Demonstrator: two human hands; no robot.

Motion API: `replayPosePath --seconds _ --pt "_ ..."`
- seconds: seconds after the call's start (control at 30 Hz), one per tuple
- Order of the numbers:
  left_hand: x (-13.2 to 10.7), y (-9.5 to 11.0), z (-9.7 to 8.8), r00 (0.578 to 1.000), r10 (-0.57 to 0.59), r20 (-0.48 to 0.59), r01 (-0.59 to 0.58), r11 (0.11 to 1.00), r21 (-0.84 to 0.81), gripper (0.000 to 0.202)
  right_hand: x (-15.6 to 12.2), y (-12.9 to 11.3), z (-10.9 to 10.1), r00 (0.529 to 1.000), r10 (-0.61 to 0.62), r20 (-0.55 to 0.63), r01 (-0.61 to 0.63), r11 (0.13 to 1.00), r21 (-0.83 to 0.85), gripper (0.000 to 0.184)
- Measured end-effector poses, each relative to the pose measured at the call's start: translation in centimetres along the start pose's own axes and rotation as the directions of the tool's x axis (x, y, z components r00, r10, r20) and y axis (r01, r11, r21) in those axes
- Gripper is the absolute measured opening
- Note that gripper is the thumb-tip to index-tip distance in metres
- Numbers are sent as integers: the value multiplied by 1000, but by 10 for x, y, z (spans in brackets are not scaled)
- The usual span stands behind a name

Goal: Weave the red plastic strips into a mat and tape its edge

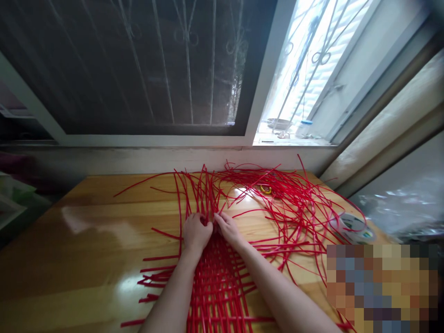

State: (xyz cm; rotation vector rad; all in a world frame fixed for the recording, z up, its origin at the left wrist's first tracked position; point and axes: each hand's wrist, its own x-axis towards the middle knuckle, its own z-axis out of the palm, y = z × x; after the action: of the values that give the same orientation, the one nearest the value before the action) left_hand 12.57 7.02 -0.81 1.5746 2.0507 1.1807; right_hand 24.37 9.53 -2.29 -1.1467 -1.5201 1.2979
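Observation:
A lattice of red plastic strips [217, 286], woven over and under each other, lies on the wooden table between my forearms. At its far end my left hand [197, 233] is closed, thumb and fingers gripping among the strips. Close beside it, my right hand [227, 226] pinches a red strip with thumb and fingertips. Loose strip ends [204, 192] fan out past my hands toward the wall, and more stick out at both sides of the weave. My fingers partly cover the spot where the strips cross.
A tangled heap of loose red strips [287, 199] spreads over the table's [86, 236] right side. Within it shows a yellow curved handle [266, 189]. A clear round container or roll [354, 229] sits near the right edge. A window [156, 69] with bars rises behind the table.

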Motion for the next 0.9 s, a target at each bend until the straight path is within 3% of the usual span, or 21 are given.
replayPosePath --seconds 0.17,0.3,0.47,0.63,0.7,0.77,0.83,0.9 --pt "-3 -9 -3 999 20 -47 -29 981 -190 18 3 -5 1 999 38 -18 -37 998 48 44" --pt "-8 -5 -5 996 67 -67 -81 967 -242 19 4 -9 -2 997 81 17 -82 990 116 48" --pt "-11 3 -3 984 175 -31 -177 944 -280 23 3 -6 -1 996 35 85 -45 992 120 44" --pt "-7 -5 -1 997 26 -79 -50 948 -316 32 4 -5 -4 998 58 -20 -56 995 85 26" --pt "-4 -8 -1 993 -24 -116 -19 935 -355 32 5 -11 -13 994 5 -106 -9 999 -42 17" --pt "0 -11 -2 982 -97 -160 18 901 -434 29 6 -20 -26 985 -93 -149 39 943 -330 15" --pt "3 -14 -3 958 -213 -191 76 834 -546 23 5 -28 -41 987 -133 -93 40 756 -653 14" --pt "5 -16 -4 930 -310 -198 121 767 -631 20 2 -33 -53 997 -77 -17 29 561 -828 10"
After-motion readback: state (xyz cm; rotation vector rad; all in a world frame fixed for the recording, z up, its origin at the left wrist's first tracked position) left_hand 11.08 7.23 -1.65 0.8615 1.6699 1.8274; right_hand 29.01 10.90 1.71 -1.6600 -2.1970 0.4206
